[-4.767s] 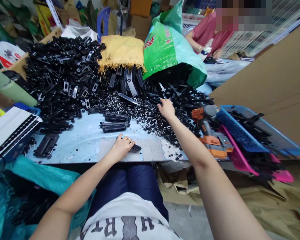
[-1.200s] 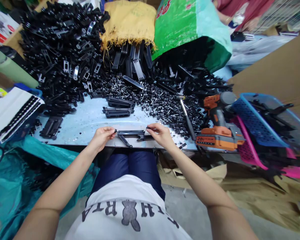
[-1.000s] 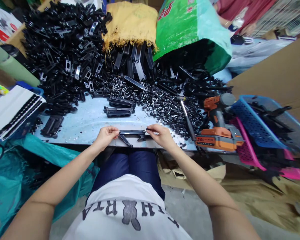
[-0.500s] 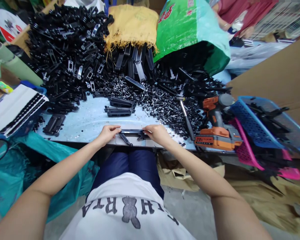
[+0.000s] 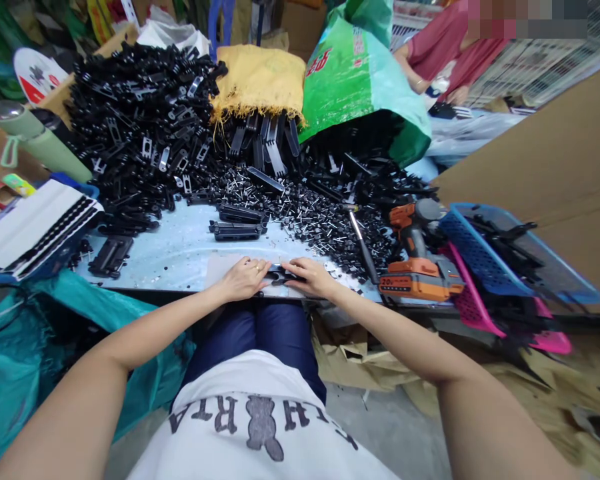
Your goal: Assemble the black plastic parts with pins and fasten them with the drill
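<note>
My left hand and my right hand meet at the near edge of the light blue table. Both have their fingers closed on one long black plastic part, which lies flat on the table and is mostly covered by them. My left hand wears a ring. Two stacked black parts lie just beyond my hands. A heap of small black rivets spreads behind my right hand.
A big pile of black parts fills the far left. A yellow sack and a green bag spill more parts. An orange drill, a hammer and blue and pink baskets stand right. Another person in red sits beyond.
My hands have drawn together along the black part, which was held at its two ends and now is nearly hidden beneath them. The loose arm that hung below it no longer shows.
</note>
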A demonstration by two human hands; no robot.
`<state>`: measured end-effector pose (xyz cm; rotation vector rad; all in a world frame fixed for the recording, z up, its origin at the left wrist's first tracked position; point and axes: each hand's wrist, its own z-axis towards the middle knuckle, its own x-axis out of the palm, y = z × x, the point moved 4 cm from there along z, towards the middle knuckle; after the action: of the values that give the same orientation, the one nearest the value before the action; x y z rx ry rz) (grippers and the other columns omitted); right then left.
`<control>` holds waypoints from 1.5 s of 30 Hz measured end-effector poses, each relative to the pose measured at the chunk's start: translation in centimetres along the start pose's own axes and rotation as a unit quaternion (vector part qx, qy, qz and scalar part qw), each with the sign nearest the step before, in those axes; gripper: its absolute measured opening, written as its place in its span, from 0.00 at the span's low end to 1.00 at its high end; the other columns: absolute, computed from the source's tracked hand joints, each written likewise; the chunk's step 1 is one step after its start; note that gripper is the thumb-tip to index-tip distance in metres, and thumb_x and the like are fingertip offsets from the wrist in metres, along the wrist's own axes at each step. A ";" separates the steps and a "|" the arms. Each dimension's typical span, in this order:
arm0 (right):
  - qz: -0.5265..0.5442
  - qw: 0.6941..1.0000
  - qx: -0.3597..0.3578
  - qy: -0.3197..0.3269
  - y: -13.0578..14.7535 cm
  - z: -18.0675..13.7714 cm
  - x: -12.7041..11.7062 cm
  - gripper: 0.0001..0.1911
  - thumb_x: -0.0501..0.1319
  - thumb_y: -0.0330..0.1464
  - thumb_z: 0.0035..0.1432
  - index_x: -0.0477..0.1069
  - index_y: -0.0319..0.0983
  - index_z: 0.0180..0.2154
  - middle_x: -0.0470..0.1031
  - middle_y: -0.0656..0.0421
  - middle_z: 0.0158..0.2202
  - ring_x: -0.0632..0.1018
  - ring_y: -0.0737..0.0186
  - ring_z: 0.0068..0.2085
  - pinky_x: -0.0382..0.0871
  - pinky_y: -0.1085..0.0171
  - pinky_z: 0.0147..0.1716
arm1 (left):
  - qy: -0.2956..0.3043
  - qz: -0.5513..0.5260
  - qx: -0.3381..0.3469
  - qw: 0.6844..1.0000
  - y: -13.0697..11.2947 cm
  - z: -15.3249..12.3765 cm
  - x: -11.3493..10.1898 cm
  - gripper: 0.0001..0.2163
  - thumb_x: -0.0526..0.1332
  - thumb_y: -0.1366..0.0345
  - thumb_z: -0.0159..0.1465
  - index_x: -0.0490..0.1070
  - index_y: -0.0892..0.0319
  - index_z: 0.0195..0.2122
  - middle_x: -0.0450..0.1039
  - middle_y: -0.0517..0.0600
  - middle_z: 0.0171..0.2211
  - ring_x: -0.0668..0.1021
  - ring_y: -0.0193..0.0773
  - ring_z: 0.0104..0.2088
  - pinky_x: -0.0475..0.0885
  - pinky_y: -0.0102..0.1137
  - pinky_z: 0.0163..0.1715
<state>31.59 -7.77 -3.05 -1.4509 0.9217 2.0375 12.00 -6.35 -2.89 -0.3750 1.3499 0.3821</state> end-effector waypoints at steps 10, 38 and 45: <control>-0.095 0.994 0.037 -0.049 2.0 0.1 -3.7 0.31 0.51 0.58 0.52 0.65 0.38 0.18 0.66 0.57 0.17 0.66 0.66 0.20 0.52 0.65 0.21 | -0.059 -0.070 -0.088 0.992 0.3 1.3 -2.4 0.23 0.48 0.52 0.65 0.72 0.65 0.29 0.72 0.58 0.27 0.74 0.42 0.31 0.64 0.33 0.29; -0.021 0.946 0.218 -0.240 -7.3 18.7 -3.0 0.15 0.51 0.37 0.61 0.64 0.36 0.46 0.68 0.46 0.47 0.66 0.49 0.50 0.60 0.51 0.49 | -0.053 0.023 -0.193 0.980 5.6 1.0 -0.1 0.27 0.49 0.46 0.61 0.69 0.66 0.45 0.70 0.63 0.37 0.71 0.49 0.40 0.65 0.38 0.36; -0.177 0.952 0.235 -0.089 -10.2 23.4 -3.4 0.10 0.57 0.32 0.56 0.66 0.31 0.39 0.69 0.43 0.42 0.67 0.46 0.47 0.60 0.52 0.44 | -0.120 0.035 -0.264 0.956 8.7 1.2 -2.7 0.24 0.51 0.50 0.63 0.64 0.64 0.52 0.65 0.63 0.51 0.64 0.52 0.54 0.56 0.45 0.51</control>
<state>25.27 16.51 2.61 -1.0626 0.9154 1.5244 8.46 1.80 -0.37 -0.6998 1.0116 0.8275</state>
